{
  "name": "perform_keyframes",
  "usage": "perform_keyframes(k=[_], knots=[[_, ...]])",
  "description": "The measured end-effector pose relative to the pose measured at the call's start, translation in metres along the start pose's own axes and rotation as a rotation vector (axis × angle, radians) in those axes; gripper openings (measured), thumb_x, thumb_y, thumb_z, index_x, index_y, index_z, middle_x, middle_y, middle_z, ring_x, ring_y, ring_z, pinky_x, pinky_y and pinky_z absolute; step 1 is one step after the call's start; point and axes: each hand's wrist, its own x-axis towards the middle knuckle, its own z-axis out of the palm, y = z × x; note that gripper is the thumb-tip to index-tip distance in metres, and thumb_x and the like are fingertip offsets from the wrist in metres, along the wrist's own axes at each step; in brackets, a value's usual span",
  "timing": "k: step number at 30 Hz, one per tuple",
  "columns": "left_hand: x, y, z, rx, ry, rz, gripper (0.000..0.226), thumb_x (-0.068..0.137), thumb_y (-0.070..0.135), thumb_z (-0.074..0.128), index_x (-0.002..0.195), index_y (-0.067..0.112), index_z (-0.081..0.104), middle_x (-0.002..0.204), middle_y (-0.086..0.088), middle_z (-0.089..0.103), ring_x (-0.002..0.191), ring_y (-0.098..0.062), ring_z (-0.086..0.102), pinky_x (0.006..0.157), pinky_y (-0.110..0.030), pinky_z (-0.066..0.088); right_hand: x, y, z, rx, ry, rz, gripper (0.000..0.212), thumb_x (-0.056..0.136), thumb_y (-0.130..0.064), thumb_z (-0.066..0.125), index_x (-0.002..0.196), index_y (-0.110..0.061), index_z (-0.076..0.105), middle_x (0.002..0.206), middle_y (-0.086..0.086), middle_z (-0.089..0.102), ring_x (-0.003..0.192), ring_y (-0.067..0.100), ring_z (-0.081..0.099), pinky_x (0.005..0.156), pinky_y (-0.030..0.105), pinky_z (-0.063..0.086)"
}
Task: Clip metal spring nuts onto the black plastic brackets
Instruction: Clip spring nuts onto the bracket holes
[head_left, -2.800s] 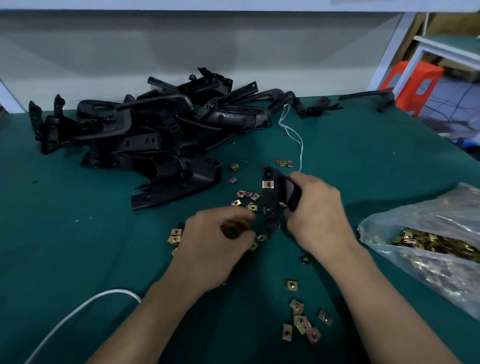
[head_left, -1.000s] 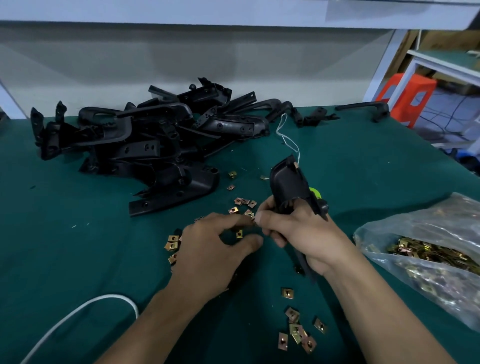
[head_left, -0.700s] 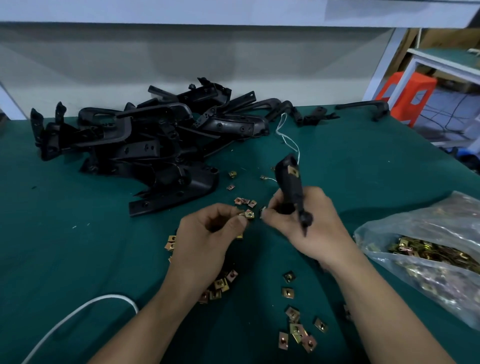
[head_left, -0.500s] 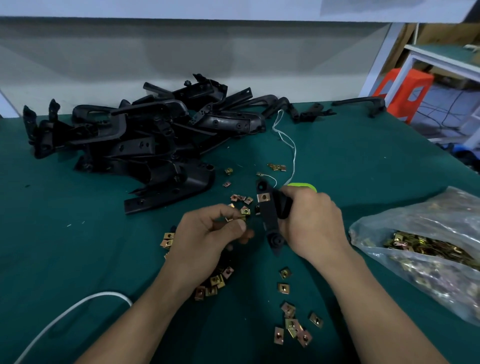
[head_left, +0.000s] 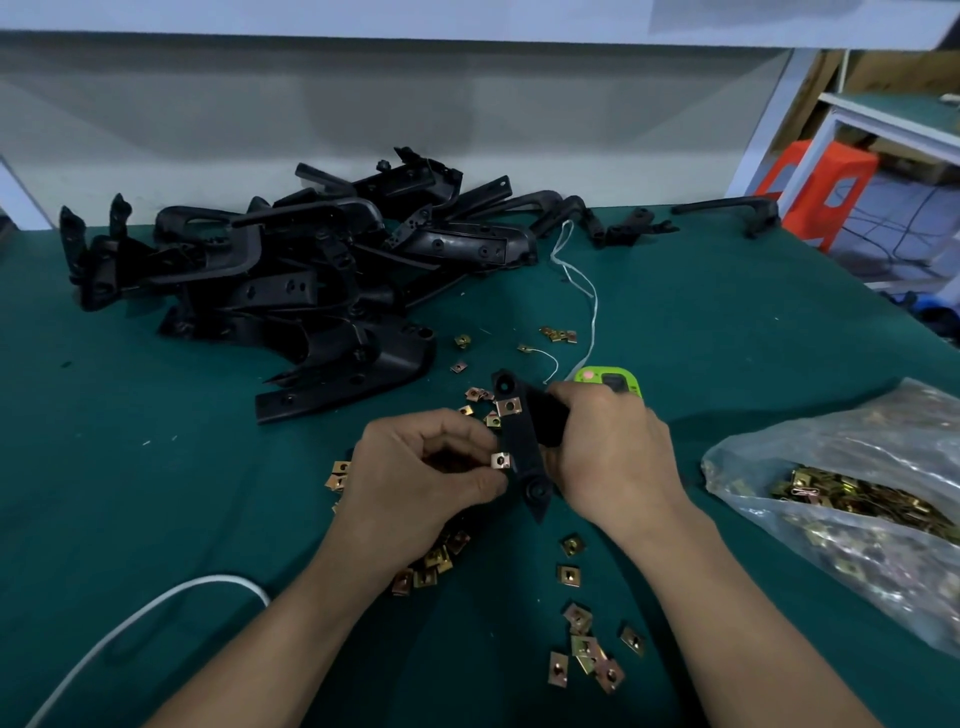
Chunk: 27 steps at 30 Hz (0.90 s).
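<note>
Before you, the green counter (head_left: 156, 493) carries a heap of black brackets (head_left: 291, 291) at its far left and a clear bag of spring nuts (head_left: 841, 499) at your right. Your right hand (head_left: 608, 462) is curled around one bracket (head_left: 522, 447) over the counter's middle. Your left hand (head_left: 421, 473) pinches a spring nut (head_left: 501, 460) against that bracket's left edge, near its lower end. Another nut (head_left: 509, 406) sits clipped near the bracket's upper end. Loose nuts (head_left: 587, 649) lie scattered around and below your hands.
</note>
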Motion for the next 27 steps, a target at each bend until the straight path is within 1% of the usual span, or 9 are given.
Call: perform_keyframes(k=[2, 4, 7, 10, 13, 15, 19, 24, 27], knots=[[0.0, 0.0, 0.0, 0.02, -0.007, 0.0, 0.029, 0.06, 0.018, 0.09, 0.081, 0.034, 0.079, 0.076, 0.005, 0.075, 0.068, -0.006, 0.068, 0.064, -0.018, 0.054, 0.0, -0.001, 0.0, -0.03, 0.013, -0.007, 0.022, 0.077, -0.025, 0.073, 0.096, -0.032, 0.066, 0.066, -0.008, 0.037, 0.068, 0.03, 0.048, 0.063, 0.033, 0.04], [-0.001, 0.001, 0.0, 0.014, -0.028, 0.006, 0.03, 0.062, 0.011, 0.092, 0.079, 0.033, 0.08, 0.075, 0.005, 0.076, 0.068, -0.004, 0.069, 0.064, -0.016, 0.053, 0.0, -0.001, 0.0, -0.056, 0.018, -0.013, 0.021, 0.077, -0.026, 0.074, 0.095, -0.032, 0.065, 0.063, -0.009, 0.032, 0.066, 0.028, 0.043, 0.062, 0.033, 0.038], [-0.002, 0.001, 0.0, -0.019, -0.014, -0.036, 0.031, 0.066, 0.003, 0.092, 0.077, 0.03, 0.081, 0.077, 0.002, 0.078, 0.07, -0.008, 0.073, 0.065, -0.016, 0.054, 0.001, 0.0, 0.001, -0.074, 0.015, -0.011, 0.02, 0.077, -0.029, 0.075, 0.092, -0.031, 0.063, 0.063, -0.01, 0.034, 0.067, 0.027, 0.042, 0.063, 0.032, 0.037], [-0.002, 0.003, 0.001, -0.034, -0.013, -0.071, 0.028, 0.065, 0.007, 0.092, 0.077, 0.03, 0.082, 0.078, 0.001, 0.079, 0.07, -0.01, 0.075, 0.065, -0.016, 0.055, 0.002, 0.001, 0.001, -0.063, 0.037, -0.01, 0.02, 0.077, -0.032, 0.076, 0.091, -0.031, 0.062, 0.067, -0.008, 0.041, 0.07, 0.028, 0.042, 0.064, 0.032, 0.036], [-0.003, 0.007, 0.001, -0.066, -0.011, -0.078, 0.024, 0.06, 0.017, 0.092, 0.077, 0.031, 0.082, 0.076, 0.001, 0.079, 0.068, -0.008, 0.074, 0.063, -0.014, 0.054, 0.005, 0.004, -0.001, -0.037, 0.048, 0.015, 0.023, 0.078, -0.035, 0.076, 0.097, -0.031, 0.063, 0.083, 0.002, 0.056, 0.074, 0.031, 0.047, 0.065, 0.033, 0.036], [-0.003, 0.008, 0.002, -0.09, -0.016, -0.089, 0.023, 0.057, 0.023, 0.09, 0.077, 0.03, 0.082, 0.076, 0.0, 0.078, 0.068, -0.008, 0.074, 0.063, -0.014, 0.054, 0.006, 0.006, -0.001, -0.039, 0.04, 0.015, 0.024, 0.079, -0.034, 0.076, 0.098, -0.032, 0.063, 0.087, 0.003, 0.057, 0.075, 0.032, 0.048, 0.065, 0.033, 0.037], [-0.003, 0.01, 0.001, -0.074, -0.052, -0.112, 0.023, 0.055, 0.024, 0.09, 0.076, 0.027, 0.082, 0.077, -0.001, 0.079, 0.069, -0.011, 0.075, 0.063, -0.015, 0.054, 0.004, 0.002, 0.001, -0.046, 0.032, -0.007, 0.02, 0.078, -0.029, 0.076, 0.093, -0.03, 0.063, 0.073, -0.003, 0.042, 0.083, 0.032, 0.059, 0.063, 0.032, 0.037], [-0.003, 0.011, -0.001, -0.075, -0.088, -0.126, 0.02, 0.056, 0.018, 0.091, 0.073, 0.021, 0.081, 0.076, -0.005, 0.078, 0.068, -0.013, 0.075, 0.062, -0.017, 0.055, 0.002, -0.002, 0.001, -0.077, 0.055, 0.004, 0.019, 0.075, -0.016, 0.072, 0.083, -0.027, 0.059, 0.061, -0.009, 0.034, 0.062, 0.027, 0.04, 0.058, 0.031, 0.033], [-0.004, 0.013, -0.001, -0.084, -0.1, -0.151, 0.02, 0.052, 0.018, 0.091, 0.069, 0.018, 0.081, 0.073, -0.008, 0.077, 0.064, -0.013, 0.073, 0.061, -0.017, 0.054, 0.0, -0.006, -0.001, -0.094, 0.079, -0.019, 0.02, 0.076, -0.011, 0.069, 0.086, -0.027, 0.061, 0.061, -0.008, 0.035, 0.063, 0.026, 0.038, 0.057, 0.031, 0.033]])
